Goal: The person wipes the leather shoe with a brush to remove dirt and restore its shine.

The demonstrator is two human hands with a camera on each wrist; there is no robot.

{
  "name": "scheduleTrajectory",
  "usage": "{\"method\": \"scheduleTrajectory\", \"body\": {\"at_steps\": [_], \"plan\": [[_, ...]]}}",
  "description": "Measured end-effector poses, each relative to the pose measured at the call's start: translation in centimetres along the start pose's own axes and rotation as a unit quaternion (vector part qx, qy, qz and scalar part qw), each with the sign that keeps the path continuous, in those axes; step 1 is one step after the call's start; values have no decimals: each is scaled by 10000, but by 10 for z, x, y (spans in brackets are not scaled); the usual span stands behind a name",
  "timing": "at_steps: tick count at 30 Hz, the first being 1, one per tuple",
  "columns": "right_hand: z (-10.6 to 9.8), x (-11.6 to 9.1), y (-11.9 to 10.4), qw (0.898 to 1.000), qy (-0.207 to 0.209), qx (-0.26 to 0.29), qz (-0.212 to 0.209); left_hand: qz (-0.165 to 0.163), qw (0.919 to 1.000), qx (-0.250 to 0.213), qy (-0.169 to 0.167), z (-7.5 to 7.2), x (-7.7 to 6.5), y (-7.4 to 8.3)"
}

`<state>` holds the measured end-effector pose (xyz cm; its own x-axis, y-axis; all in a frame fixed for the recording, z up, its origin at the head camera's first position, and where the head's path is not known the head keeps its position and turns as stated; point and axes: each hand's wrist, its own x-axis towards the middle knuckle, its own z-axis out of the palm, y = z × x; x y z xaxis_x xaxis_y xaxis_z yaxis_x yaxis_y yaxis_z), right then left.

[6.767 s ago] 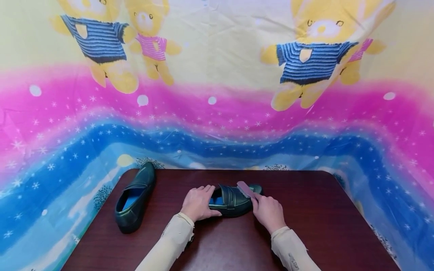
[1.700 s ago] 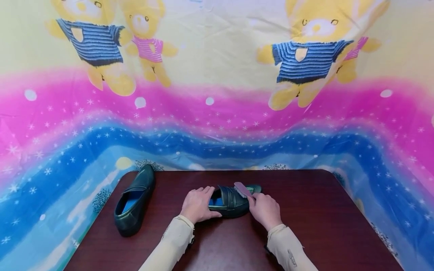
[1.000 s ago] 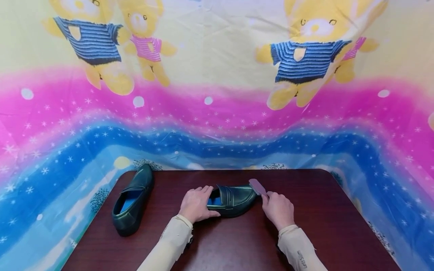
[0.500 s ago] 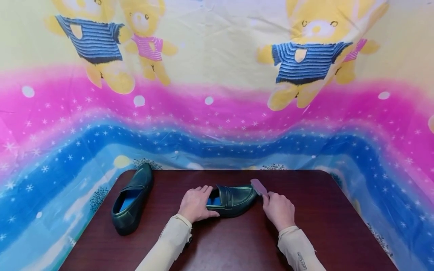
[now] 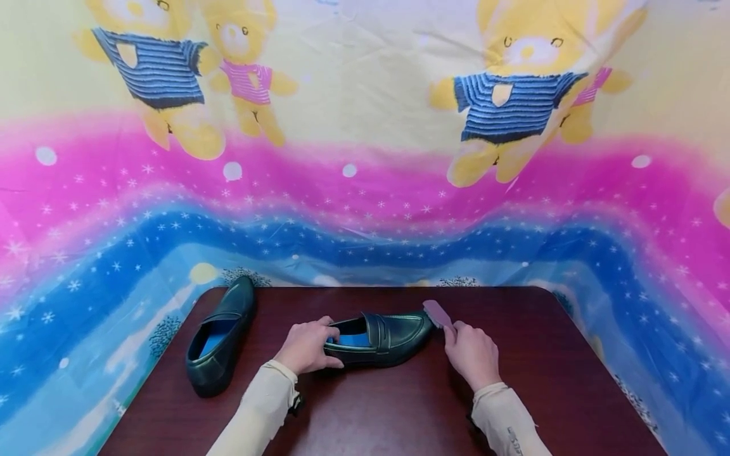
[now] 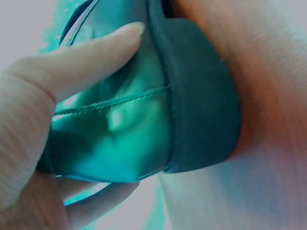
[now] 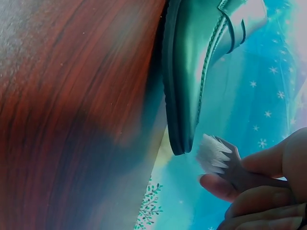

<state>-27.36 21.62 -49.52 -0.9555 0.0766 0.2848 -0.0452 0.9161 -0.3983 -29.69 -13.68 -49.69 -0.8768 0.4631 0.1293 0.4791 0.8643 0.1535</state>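
Observation:
A dark green leather loafer [image 5: 402, 334] with a blue insole lies sideways on the table, its toe pointing right. My left hand [image 5: 308, 347] holds it at the heel; in the left wrist view the thumb [image 6: 96, 60] lies along the loafer's side [image 6: 120, 139], with other fingers round the far side. Just past the toe, my right hand [image 5: 473, 354] grips a small pinkish brush [image 5: 436, 314] by its handle. The right wrist view shows the brush's white bristles [image 7: 212, 154] close to the loafer's toe tip [image 7: 184, 139].
A matching loafer [image 5: 224, 335] stands at the table's left, toe toward the back edge. The dark reddish-brown wooden table [image 5: 371, 411] has rounded far corners. Behind it hangs a cloth [image 5: 342, 209] printed with bears and snowflakes.
The brush in my right hand went from the loafer's upper rightward to beyond the toe. My left hand has slid left along the loafer to the heel, uncovering more of the opening.

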Motion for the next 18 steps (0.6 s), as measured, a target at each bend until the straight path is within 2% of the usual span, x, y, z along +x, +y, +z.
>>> {"method": "scheduleTrajectory", "body": {"at_steps": [4,7,11,13,15,18], "plan": [[-3,0,-1,9999,-69,74,20,285,9985,269,381,4,-1,-1],[-5,1,-3,9999,-14,111,-17,571,9935,494,852,9,2,0],[-10,2,-7,9993,280,176,-144,919,9782,1033,1549,17,15,4],[-13,2,-10,9988,408,226,-178,1020,9687,1399,1780,20,22,6],[-16,2,-14,9983,477,276,-193,1094,9601,1734,1900,23,27,9],[-18,0,-19,9982,444,365,-189,1134,9540,2026,1897,26,28,10]]}}
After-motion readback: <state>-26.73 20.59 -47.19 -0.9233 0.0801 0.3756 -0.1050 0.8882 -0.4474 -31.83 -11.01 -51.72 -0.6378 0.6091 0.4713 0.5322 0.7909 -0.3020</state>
